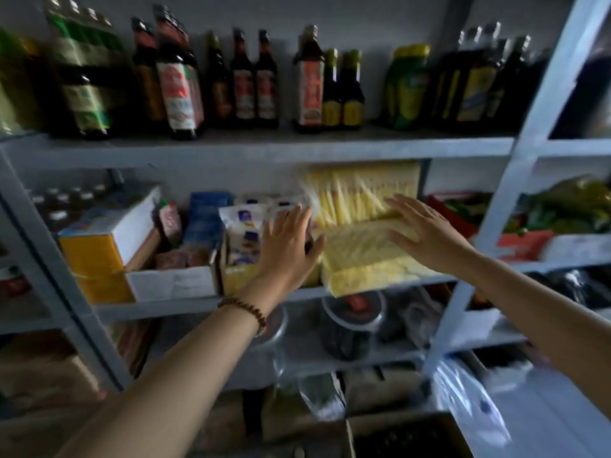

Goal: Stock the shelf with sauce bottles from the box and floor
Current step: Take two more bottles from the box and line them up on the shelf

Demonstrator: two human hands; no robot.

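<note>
Hands: left hand (287,246) and right hand (426,233) both reach to the middle shelf (158,309). Fingers spread and straight, nothing grasped in either. Left is at the left end of the yellow packs (360,256), right lies over their top. Contact looks likely, but blur prevents certainty. Bracelet (244,309) of brown beads on the left wrist.

Task things: bottles (178,84) stand upright in rows on the top shelf (264,148), dark glass, several deep at the left. Gaps show between groups near the middle and right of centre. An open box (406,438) sits at the bottom edge of view. Round dark tops seem to show inside, too dim to count.

Progress (judgement): top shelf is partly filled with room to spare, and the box appears to hold more stock, so the job is under way and not finished. No bottle is in hand. Both hands are busy with the yellow packs, likely straightening or shifting them, a side step from stocking.

Labels: red labels on the central bottles, green on the far left ones, yellow on the small pair and on the right group. White packets (244,226) carry a blue mark. All print is blurred and no brand or word can be read
</note>
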